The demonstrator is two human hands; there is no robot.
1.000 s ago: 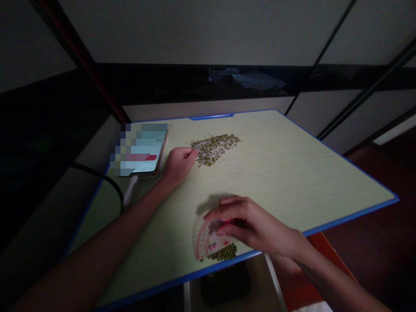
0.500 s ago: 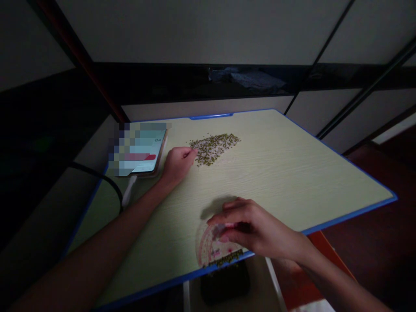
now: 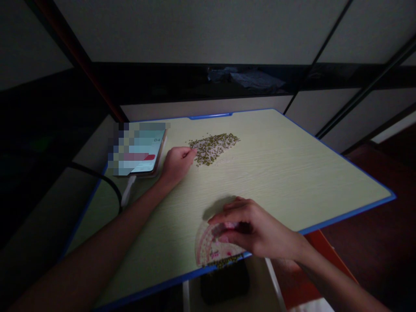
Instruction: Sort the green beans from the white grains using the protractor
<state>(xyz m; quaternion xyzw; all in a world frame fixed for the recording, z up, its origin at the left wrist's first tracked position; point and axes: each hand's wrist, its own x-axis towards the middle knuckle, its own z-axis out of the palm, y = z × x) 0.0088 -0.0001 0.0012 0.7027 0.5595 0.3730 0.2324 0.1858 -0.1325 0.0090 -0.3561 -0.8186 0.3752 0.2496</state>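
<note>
A clear protractor (image 3: 204, 243) with pink markings lies at the near edge of the pale table, partly under my right hand (image 3: 242, 225). My right thumb and curved fingers grip it from above. Along its straight side, a row of small green beans (image 3: 224, 261), like mung beans, sits on the blue table edge. My left hand (image 3: 178, 162) rests on the tabletop with its fingers curled closed; whatever it may hold is hidden. Its fingertips touch the left side of a spread pile of green beans mixed with pale grains (image 3: 214, 147).
A phone (image 3: 149, 151) with a lit screen, partly blurred out, lies at the left with a white cable plug (image 3: 129, 190). Below the near edge is an open pale container (image 3: 260, 281) with a dark patch inside. Cabinet panels (image 3: 201, 32) stand behind the table (image 3: 292, 173).
The protractor and the beans along its straight side have shifted slightly toward the table's near edge. My left hand and the pile have stayed in place.
</note>
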